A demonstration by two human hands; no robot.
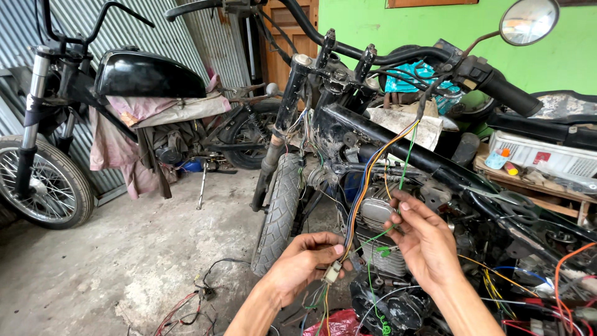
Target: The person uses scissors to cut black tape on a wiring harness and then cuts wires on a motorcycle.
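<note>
Left hand point(305, 258): near, centre; fingers closed on a small pale connector point(333, 272), pinched between thumb and forefinger. A wire bundle point(364, 186) of blue, orange and yellow strands rises from the connector, up and right toward the handlebar point(398, 57).

Right hand point(425, 239): just right of the left, fingers partly curled, tips pinching a thin green wire point(407, 155) that runs up beside the bundle and also trails down toward the engine point(382, 233).

Around: stripped motorcycle frame point(385, 140) behind both hands; its front tyre point(277, 214) stands left of the left hand. Loose wires point(528, 286) lie near right. Second motorcycle point(93, 112) far left, cloth over it. Round mirror point(527, 20) far right, before a green wall point(354, 22).
</note>
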